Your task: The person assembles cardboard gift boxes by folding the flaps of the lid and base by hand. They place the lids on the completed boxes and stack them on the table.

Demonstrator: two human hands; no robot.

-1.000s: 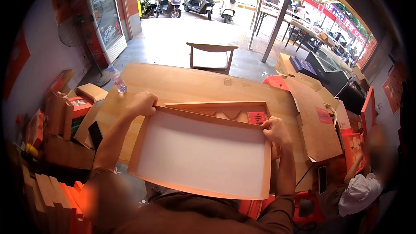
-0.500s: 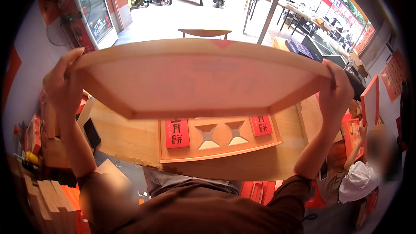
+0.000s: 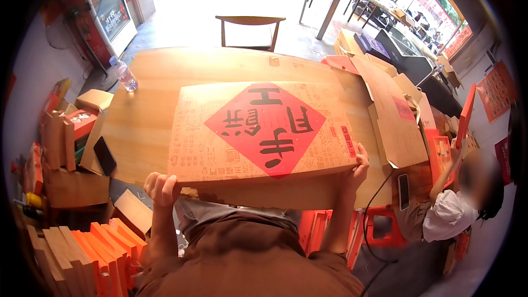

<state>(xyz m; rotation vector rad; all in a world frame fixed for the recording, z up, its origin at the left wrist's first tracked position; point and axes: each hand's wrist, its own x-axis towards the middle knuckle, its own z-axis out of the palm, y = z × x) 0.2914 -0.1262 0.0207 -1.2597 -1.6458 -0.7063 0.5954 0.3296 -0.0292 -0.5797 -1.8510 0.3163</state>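
Centre of the frame: a wide, flat cardboard box lid, brown with a big red diamond and black characters printed on top, lies face up over the wooden table, its near edge level with the table's front edge. The left hand, lower left of centre, curls its fingers up around the lid's near left corner. The right hand, lower right of centre, grips the near right corner, fingers wrapped over the edge. Both hands are closed on the lid.

At the upper left a plastic water bottle stands on the table. A dark phone lies at the left edge. Flat cardboard sheets pile up on the right. Orange folded boxes stack at the bottom left. A wooden chair sits beyond the table, top centre. Another person in a white shirt sits at the lower right.
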